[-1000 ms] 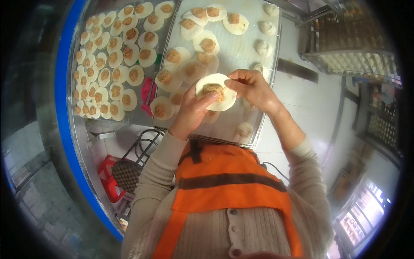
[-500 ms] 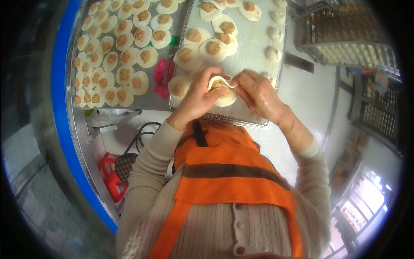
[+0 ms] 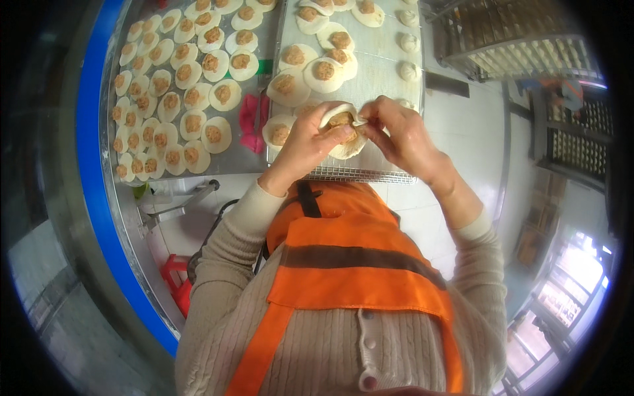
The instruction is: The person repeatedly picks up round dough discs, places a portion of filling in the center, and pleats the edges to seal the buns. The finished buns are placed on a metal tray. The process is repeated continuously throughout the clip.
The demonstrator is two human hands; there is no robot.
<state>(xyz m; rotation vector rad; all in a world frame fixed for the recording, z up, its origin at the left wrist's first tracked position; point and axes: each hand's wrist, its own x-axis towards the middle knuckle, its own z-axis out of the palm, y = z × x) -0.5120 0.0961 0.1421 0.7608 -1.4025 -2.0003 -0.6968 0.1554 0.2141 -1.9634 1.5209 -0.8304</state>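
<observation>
Above the near edge of the tray, a round dough wrapper (image 3: 348, 146) with brown meat filling is held between both hands. My left hand (image 3: 312, 137) cups it from the left, its thumb pressed onto the filling. On the right, my right hand (image 3: 396, 132) pinches the wrapper's rim into small folds between thumb and fingertips. The wrapper is partly gathered on that side, and the filling still shows at the centre. More filled wrappers (image 3: 323, 70) lie flat on the tray just beyond my hands. A row of closed buns (image 3: 409, 43) lines the tray's right side.
A metal table (image 3: 232, 158) at left carries many flat wrappers topped with filling. A pink cloth (image 3: 249, 124) lies beside the wire-edged tray (image 3: 370, 174). A red stool (image 3: 177, 284) stands below the table. Racks of trays (image 3: 522, 56) stand at right, a person (image 3: 571, 92) near them.
The wrapper's edge has been drawn up further around the filling, with more folds at the right fingertips. My right hand has shifted slightly; both hands keep hold. The view has moved a little.
</observation>
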